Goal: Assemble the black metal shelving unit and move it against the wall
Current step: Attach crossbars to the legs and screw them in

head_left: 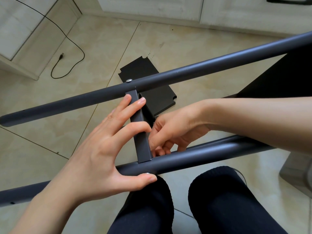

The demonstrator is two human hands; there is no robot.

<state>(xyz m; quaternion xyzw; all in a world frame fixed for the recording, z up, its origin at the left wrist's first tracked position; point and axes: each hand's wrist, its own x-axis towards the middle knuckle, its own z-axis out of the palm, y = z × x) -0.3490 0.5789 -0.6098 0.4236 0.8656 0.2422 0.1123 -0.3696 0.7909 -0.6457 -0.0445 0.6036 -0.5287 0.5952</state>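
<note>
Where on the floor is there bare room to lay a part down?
Bare tile lies left of the black panel, between the cable and the far tube. It is crowded at the crossbar, where both hands, left and right, work.

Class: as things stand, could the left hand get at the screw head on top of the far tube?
Probably yes. The left hand lies on the crossbar, fingertips just short of the screw, which sits uncovered on the far tube.

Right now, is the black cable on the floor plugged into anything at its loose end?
No, the black cable ends in a bare plug lying free on the floor tiles, connected to nothing there.
</note>
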